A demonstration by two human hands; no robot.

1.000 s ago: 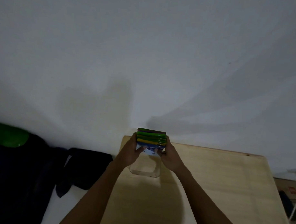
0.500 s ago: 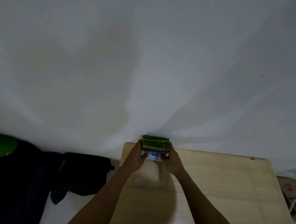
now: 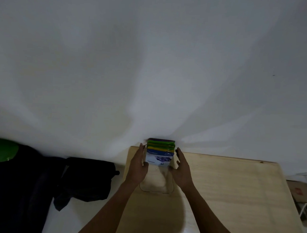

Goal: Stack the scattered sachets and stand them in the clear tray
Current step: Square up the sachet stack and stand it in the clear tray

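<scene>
Both hands' grip released, left hand (image 3: 138, 165) and right hand (image 3: 182, 169) flanking upright sachets (image 3: 160, 154) in clear tray (image 3: 155, 188).

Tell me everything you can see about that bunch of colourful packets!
The stack of sachets stands upright at the far end of the clear tray, by the wall. The front sachet is blue and white; behind it show yellow, green and dark top edges. The left hand and right hand flank it, fingers open.
</scene>
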